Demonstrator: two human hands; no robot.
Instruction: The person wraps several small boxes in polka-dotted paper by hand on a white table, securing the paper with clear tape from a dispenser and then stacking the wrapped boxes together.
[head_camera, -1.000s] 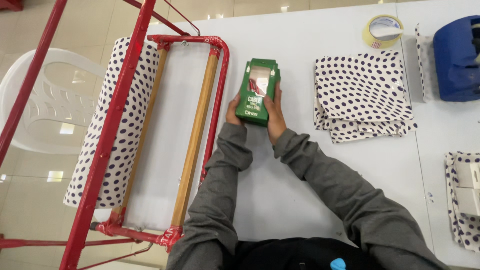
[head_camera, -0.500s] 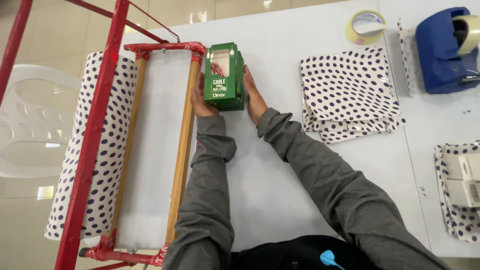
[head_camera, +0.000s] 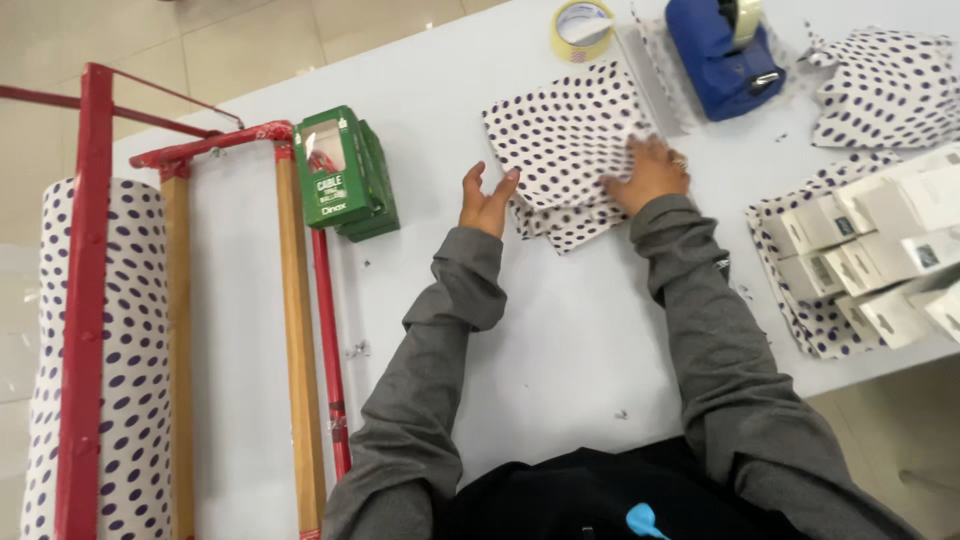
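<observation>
A green product box (head_camera: 342, 174) with a clear window stands on the white table (head_camera: 560, 330), leaning against the red paper-roll stand (head_camera: 200, 145). My left hand (head_camera: 487, 200) hovers open just left of a stack of white sheets with dark polka dots (head_camera: 560, 135), holding nothing. My right hand (head_camera: 652, 172) lies flat on the right edge of that stack, fingers spread.
The roll of dotted wrapping paper (head_camera: 125, 330) hangs on the stand at left. A tape roll (head_camera: 583, 27) and a blue tape dispenser (head_camera: 722, 55) sit at the far edge. Small white boxes (head_camera: 880, 250) lie on dotted paper at right.
Both hands let go of the green box, which now stands by the stand. The hands moved right to the dotted sheet stack. The view shifted right.
</observation>
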